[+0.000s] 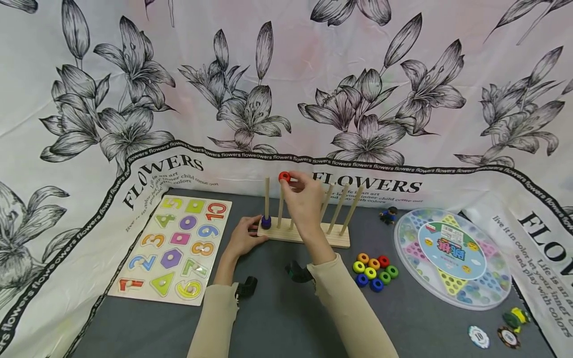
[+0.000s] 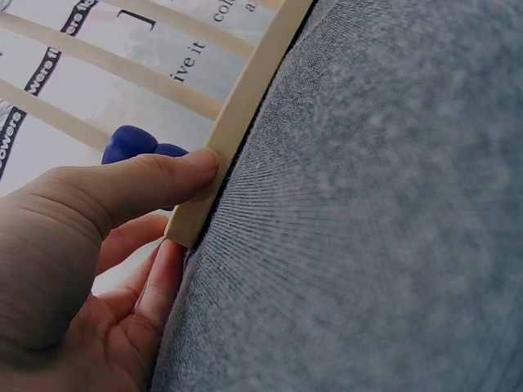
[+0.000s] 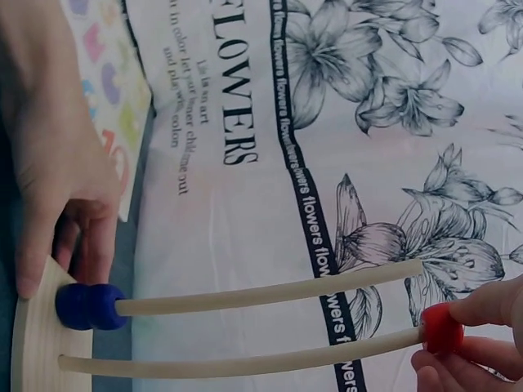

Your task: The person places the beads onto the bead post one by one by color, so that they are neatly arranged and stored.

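Carefully — left grip (image 1: pixel 245 234) clasping the pale wooden rack (image 1: pixel 278 233), my right grip (image 1: pixel 304 201) pinches a round red bead (image 3: pixel 442 328) — tilted, it could jam

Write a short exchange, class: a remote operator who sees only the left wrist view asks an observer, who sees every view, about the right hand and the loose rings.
Operator: My left wrist view shows the left hand holding one end of the stand, beside the blue rings. What is the right hand doing?
Observer: It pinches a red ring at the tip of the peg next to the blue rings' one.
Operator: And where are the loose rings?
Observer: They lie in a cluster on the table, to the right of the stand in the head view.
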